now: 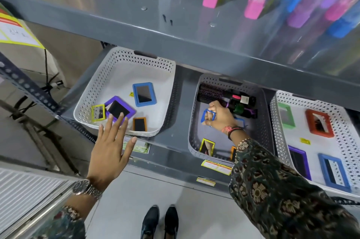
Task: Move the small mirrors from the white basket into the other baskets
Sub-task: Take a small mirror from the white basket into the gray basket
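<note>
The white basket (124,59) on the left of the lower shelf holds a blue mirror (144,94), a purple mirror (119,110), a small yellow-green mirror (98,112) and a small orange mirror (139,124). My left hand (111,147) hovers open, fingers spread, over its front rim, fingertips near the purple mirror. My right hand (219,115) is inside the grey basket (191,122) in the middle, shut on a small blue mirror (206,115). That basket also contains a yellow mirror (207,146), an orange one (232,153) partly hidden by my sleeve, and another blue frame (239,122).
Hairbrushes (224,97) fill the back of the grey basket. A second white basket (350,141) at right holds green, red, purple and blue mirrors. The upper shelf (175,38) overhangs the baskets and carries colourful bottles. Price labels line the shelf's front edge.
</note>
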Tool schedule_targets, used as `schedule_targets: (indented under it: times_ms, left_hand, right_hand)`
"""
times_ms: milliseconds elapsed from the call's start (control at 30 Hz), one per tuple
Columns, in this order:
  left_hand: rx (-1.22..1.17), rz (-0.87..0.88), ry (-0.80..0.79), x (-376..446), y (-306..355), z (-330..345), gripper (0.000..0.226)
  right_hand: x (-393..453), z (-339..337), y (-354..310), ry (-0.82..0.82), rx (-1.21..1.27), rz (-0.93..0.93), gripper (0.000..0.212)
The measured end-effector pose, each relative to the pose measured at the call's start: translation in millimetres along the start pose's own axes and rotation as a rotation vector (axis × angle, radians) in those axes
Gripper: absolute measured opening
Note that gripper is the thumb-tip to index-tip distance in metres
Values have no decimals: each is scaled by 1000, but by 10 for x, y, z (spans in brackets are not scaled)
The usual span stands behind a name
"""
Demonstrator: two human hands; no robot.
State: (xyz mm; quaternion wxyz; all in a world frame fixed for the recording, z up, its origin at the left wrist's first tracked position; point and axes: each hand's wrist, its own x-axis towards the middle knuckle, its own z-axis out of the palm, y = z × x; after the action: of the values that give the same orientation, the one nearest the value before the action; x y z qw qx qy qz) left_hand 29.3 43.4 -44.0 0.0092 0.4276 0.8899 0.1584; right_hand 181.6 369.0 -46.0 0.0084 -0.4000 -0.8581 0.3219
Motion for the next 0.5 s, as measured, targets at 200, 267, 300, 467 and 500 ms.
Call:
schedule_targets:
  times_ms: [200, 267, 300, 467, 500]
  left_hand:
    - [-4, 7, -6, -6, -8, -13, 66]
    - [-1, 10, 0, -15, -32, -20, 66]
    - [0, 0, 8, -35, -76, -46, 66]
    - [-51, -79, 40, -90, -193, -73, 66]
    - [-53, -88, 41, -100, -218, -86, 66]
  right_hand:
    - [17, -76, -69, 0, 51, -12, 77]
    - [18, -138, -200, 59, 101, -51, 69]
    - [32, -144, -328, 98, 119, -91, 61]
    - [20, -122, -1039, 156, 109, -383, 34]
    - [0, -62, -1205, 124, 76, -460, 32]
